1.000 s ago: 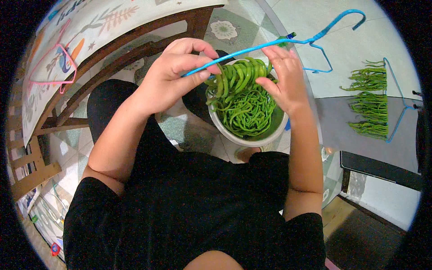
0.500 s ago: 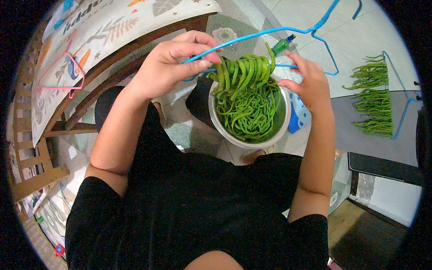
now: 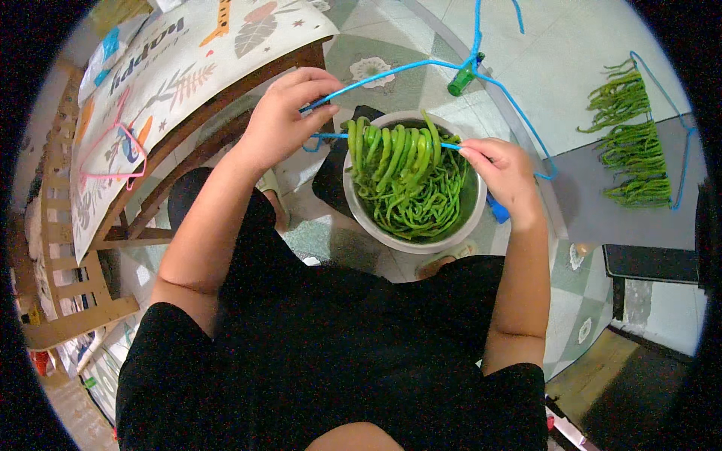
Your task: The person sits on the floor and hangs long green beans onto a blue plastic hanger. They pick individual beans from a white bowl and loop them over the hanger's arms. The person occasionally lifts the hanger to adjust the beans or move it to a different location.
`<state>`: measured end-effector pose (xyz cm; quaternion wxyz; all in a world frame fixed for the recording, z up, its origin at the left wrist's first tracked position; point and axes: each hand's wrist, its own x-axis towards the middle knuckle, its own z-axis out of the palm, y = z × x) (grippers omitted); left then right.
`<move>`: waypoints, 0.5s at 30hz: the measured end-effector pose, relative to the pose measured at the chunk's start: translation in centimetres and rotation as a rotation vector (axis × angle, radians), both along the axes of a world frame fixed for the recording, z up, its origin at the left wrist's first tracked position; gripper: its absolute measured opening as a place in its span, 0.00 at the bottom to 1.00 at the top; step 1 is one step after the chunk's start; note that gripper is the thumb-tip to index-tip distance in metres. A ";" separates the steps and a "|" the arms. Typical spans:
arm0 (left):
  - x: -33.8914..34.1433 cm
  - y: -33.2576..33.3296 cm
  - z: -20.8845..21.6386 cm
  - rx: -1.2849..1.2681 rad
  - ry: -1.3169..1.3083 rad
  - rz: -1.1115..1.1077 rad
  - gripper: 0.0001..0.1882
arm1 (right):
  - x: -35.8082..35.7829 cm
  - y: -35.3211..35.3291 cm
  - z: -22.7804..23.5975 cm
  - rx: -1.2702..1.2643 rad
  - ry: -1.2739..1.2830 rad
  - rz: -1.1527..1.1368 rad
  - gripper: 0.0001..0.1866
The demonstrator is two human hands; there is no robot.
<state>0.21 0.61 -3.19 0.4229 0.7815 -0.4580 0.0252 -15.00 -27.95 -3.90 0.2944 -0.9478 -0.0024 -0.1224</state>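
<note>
My left hand point(image 3: 284, 116) and right hand point(image 3: 505, 169) pinched the hanger point(image 3: 427, 63); tilting risked draped beans point(image 3: 398, 154) sliding past the bowl's point(image 3: 412, 246) left rim.

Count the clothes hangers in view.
3: one blue hanger held by the left hand and right hand; a second blue hanger at far right, hung with green strands; a pink hanger at far left, against the patterned cloth. Others may be hidden.

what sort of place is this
Probably a room in a home: a tiled floor, a printed cloth over wooden furniture, and a metal basin of long green vegetables.
</note>
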 end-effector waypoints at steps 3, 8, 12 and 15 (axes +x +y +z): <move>-1.7 -1.6 1.3 -0.094 -0.498 0.263 0.19 | -0.6 0.3 0.0 0.051 0.011 -0.075 0.12; -3.9 -4.2 1.9 -0.226 -0.651 -0.056 0.10 | -0.5 0.1 -0.3 -0.059 -0.014 -0.108 0.11; -5.0 -7.9 -0.3 0.017 -0.406 -0.073 0.10 | -0.5 0.2 -0.5 0.003 0.040 -0.132 0.12; -6.1 -9.8 -0.5 0.123 -0.449 0.052 0.17 | -0.4 0.2 -0.9 0.035 0.097 -0.152 0.12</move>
